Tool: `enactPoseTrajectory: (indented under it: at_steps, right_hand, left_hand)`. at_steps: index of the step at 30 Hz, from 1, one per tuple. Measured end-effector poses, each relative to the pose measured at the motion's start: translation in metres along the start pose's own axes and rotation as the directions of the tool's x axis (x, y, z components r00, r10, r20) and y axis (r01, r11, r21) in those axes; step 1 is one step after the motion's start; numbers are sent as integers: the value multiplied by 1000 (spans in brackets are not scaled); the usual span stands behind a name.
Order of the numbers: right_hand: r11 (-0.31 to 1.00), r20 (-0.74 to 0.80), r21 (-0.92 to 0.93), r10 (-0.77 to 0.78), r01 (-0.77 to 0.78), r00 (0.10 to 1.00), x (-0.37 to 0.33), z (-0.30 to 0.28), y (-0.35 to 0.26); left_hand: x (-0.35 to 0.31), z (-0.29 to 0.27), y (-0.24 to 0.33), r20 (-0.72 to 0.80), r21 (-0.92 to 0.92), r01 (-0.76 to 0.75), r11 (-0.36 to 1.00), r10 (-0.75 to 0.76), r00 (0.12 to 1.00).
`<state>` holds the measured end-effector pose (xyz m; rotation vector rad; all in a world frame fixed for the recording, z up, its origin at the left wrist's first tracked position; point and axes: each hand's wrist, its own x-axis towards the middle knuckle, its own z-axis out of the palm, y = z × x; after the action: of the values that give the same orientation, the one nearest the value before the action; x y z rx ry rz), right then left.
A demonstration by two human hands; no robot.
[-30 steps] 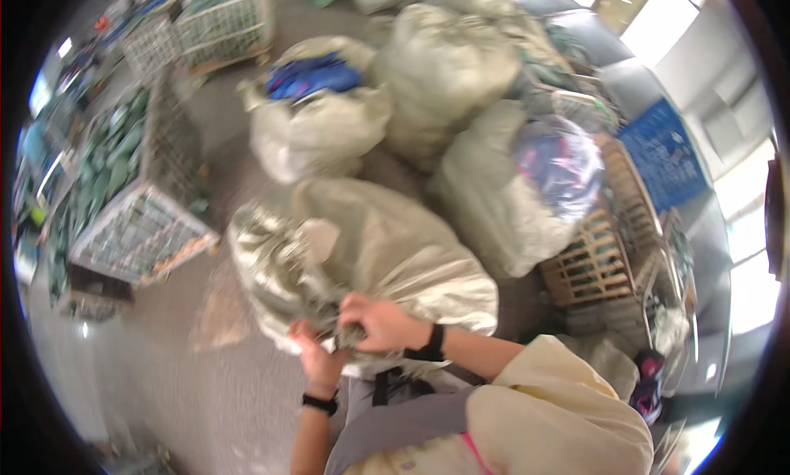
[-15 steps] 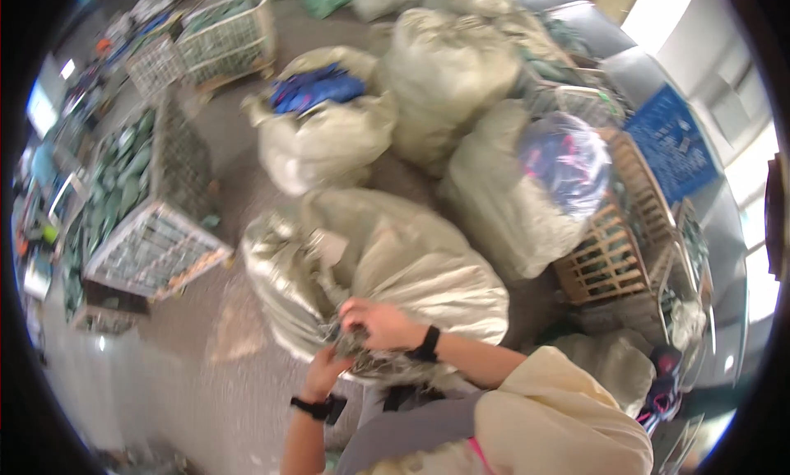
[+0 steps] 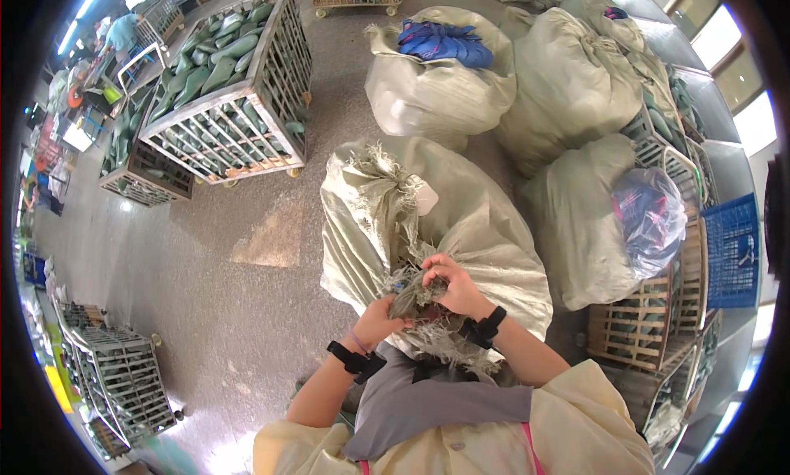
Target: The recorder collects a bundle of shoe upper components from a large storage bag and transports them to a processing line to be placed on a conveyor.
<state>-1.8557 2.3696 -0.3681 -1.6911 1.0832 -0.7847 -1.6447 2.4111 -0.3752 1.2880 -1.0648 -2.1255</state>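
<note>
Both hands are gripping the frayed edge (image 3: 448, 343) of a bulging sack (image 3: 485, 220).
The left hand (image 3: 380, 322) is pinching bunched cloth from the left, and the right hand (image 3: 455, 287) is curling its fingers over it from the right; they are working close together, probably because the loose, shredded cloth is needing hold from both sides. The sack is resting on the floor (image 3: 206, 310) right in front of the person, most of its bulk spreading beyond the hands and to the right, the edge hanging between and below them near the grey apron (image 3: 444, 413). Its closeness is presumably letting both arms stay bent. Beyond, an open sack (image 3: 436, 101) is standing upright, likely so that its blue goods (image 3: 448, 46) are not spilling.
</note>
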Motion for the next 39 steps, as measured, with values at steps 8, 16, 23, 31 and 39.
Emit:
enactPoseTrajectory:
  at_steps: [8,16,23,31,39]
  right_hand:
    - [921,-95,-257,278,-293,956,-3,-3,-47]
    - [660,343,528,410,-534,845,-23,11,-94]
    - [909,89,34,411,-415,907,-12,24,-46]
    - [707,326,180,613,-684,720,-31,26,-58]
    - [315,433,460,736,-830,520,-39,38,-43]
  left_hand:
    - [-1,1,3,-217,232,31,972,21,976]
    - [0,5,-4,-244,392,-178,903,288,926]
    - [-2,1,-5,-209,205,-94,974,138,968]
    - [-3,-1,-5,-184,29,-107,994,111,977]
    - [-7,1,-5,-194,48,-115,992,122,973]
